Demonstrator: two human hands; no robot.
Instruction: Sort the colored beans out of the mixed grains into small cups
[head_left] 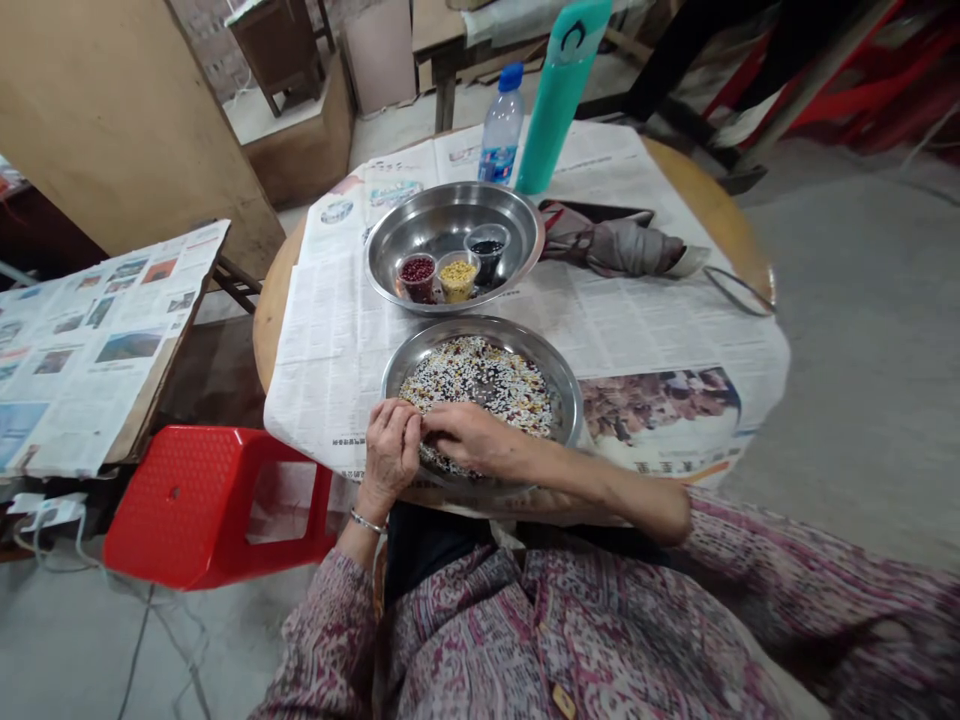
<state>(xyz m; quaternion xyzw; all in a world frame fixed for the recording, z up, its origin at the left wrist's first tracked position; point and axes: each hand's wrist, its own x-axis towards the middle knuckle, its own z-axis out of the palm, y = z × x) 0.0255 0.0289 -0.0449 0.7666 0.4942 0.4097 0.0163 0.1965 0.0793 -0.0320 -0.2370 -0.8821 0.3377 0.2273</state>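
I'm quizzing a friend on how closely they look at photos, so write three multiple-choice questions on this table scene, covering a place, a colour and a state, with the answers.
1. Where do the three small clear cups stand?
A) Inside the upper steel basin
B) Inside the lower steel basin
C) Between the two basins

2. What colour is the grain in the middle cup?
A) Red
B) Black
C) Yellow

3. How are the person's left hand and right hand placed?
A) Both lie in the lap
B) Both are at the lower basin's near edge, by the mixed grains
C) Both grip its far rim

Answers:
1 A, the cups sit together in the upper basin.
2 C, the middle cup shows yellow grain.
3 B, both hands meet at the near edge.
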